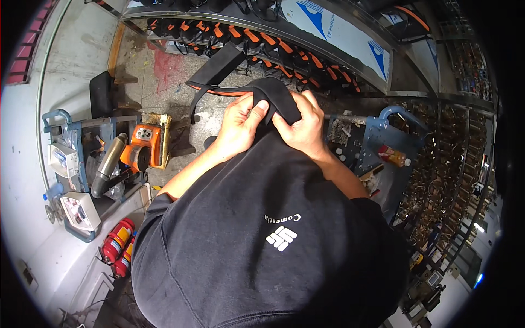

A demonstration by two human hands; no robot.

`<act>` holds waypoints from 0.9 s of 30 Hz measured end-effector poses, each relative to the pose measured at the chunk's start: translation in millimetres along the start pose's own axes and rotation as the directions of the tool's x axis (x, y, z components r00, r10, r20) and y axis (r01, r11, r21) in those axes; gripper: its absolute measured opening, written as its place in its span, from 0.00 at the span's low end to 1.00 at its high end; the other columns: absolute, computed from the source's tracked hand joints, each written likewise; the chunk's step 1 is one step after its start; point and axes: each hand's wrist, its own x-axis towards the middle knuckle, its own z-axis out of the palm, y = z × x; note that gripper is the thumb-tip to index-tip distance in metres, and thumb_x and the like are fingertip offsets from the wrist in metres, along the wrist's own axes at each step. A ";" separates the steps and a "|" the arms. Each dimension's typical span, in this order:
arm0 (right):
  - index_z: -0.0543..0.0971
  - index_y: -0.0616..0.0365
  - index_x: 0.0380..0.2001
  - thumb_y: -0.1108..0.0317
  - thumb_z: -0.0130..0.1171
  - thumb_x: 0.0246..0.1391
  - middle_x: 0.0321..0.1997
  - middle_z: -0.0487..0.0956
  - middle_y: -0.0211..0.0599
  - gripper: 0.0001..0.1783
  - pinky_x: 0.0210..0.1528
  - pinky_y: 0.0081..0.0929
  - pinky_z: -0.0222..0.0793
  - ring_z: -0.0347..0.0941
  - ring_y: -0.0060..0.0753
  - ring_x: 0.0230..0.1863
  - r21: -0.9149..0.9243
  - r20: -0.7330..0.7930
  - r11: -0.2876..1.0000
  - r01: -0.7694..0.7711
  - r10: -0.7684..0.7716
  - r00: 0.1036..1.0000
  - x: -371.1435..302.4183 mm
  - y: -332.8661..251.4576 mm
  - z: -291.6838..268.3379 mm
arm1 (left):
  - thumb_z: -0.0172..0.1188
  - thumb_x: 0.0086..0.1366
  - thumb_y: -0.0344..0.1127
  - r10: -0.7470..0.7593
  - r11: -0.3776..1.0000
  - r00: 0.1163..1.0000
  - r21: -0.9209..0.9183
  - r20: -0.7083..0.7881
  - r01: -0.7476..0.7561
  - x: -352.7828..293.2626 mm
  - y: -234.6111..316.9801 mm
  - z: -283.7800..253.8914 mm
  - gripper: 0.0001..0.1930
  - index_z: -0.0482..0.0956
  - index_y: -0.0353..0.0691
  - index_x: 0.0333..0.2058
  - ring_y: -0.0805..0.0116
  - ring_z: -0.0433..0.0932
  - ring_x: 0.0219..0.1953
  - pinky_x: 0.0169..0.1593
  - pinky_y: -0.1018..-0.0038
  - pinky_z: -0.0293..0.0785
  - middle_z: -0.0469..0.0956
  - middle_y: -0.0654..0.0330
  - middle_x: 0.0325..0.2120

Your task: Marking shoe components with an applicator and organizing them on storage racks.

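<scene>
A black strap-like piece with orange edging point(276, 94) is held up in front of my chest, and its kind is not clear. My left hand point(240, 124) grips its left side, thumb on top and fingers curled beneath. Around its right side, my right hand point(302, 123) is closed, with the thumb pressing near the lower fold. The middle of the piece bends over between both hands. A thin strap with an orange edge point(227, 93) trails off to the left. Beyond it lies a flat black panel point(219, 65); whether they are joined I cannot tell.
Ahead, a metal rack point(377, 76) carries rows of black-and-orange items point(268, 39). On the left are an orange machine point(146, 139), a metal cylinder tool point(111, 161) and red fire extinguishers point(117, 240). A blue-framed cart point(391, 128) with a bottle point(394, 156) stands right.
</scene>
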 end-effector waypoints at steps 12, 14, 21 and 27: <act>0.78 0.66 0.46 0.72 0.70 0.40 0.34 0.76 0.43 0.26 0.25 0.32 0.71 0.72 0.40 0.24 0.002 -0.076 1.000 0.009 -0.009 0.997 0.1 3.7 -15.4 | 0.50 0.74 0.29 0.037 0.999 0.999 -0.023 0.030 -0.036 3.6 -3.1 16.6 0.09 0.78 0.33 0.42 0.69 0.71 0.35 0.43 0.72 0.68 0.76 0.61 0.34; 0.78 0.67 0.47 0.72 0.70 0.40 0.34 0.76 0.43 0.26 0.25 0.32 0.71 0.72 0.40 0.24 -0.036 -0.110 0.999 0.013 -0.017 0.994 2.9 5.3 -17.8 | 0.50 0.75 0.29 0.047 0.995 0.999 -0.086 -0.012 -0.048 6.1 -5.8 26.4 0.10 0.78 0.33 0.46 0.69 0.71 0.36 0.45 0.73 0.68 0.76 0.61 0.35; 0.79 0.69 0.50 0.75 0.71 0.38 0.37 0.76 0.46 0.29 0.35 0.29 0.72 0.73 0.38 0.30 -0.082 -0.132 0.994 -0.071 0.060 0.990 4.3 12.9 -31.8 | 0.48 0.78 0.33 -0.329 0.810 0.938 -0.478 0.111 0.340 18.1 -7.3 34.3 0.16 0.73 0.33 0.58 0.72 0.75 0.46 0.57 0.76 0.67 0.78 0.59 0.45; 0.74 0.69 0.57 0.72 0.71 0.47 0.46 0.77 0.49 0.33 0.49 0.30 0.72 0.75 0.38 0.44 0.205 0.101 0.964 -0.167 0.149 0.984 12.7 31.0 -54.1 | 0.51 0.77 0.34 -0.261 0.909 0.965 -0.330 0.019 0.252 20.2 -15.1 41.3 0.15 0.76 0.34 0.57 0.68 0.71 0.48 0.57 0.72 0.65 0.74 0.57 0.47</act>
